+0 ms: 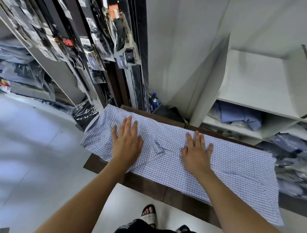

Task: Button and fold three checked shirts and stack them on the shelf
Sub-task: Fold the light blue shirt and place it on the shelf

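- Cotton in a fine blue-and-white check: the checked shirt (208,164) lies spread lengthwise along the dark wooden table (177,195), its collar end toward the left and its tail hanging over the near right edge.
- We have both hands flat on it, fingers straight and spread, gripping nothing: our left hand (126,141) presses near the collar end, our right hand (197,151) rests on the middle of the body.
- We judge the flat palms are there to smooth the cloth and pin it to the narrow table, so the panels stay square for folding (a crease still runs between the two hands).
- White shelves (255,101) stand just beyond the table to the right, close enough to stack onto; a folded plain blue shirt (240,116) already sits in one compartment.
- Packaged dark goods (91,60) hang to the left with small tags, but we cannot read any writing on them.
- A blue-capped bottle (154,100) stands behind the table; its label is too small to make out.
- White lettering shows on our dark clothing at the bottom edge, also unreadable.
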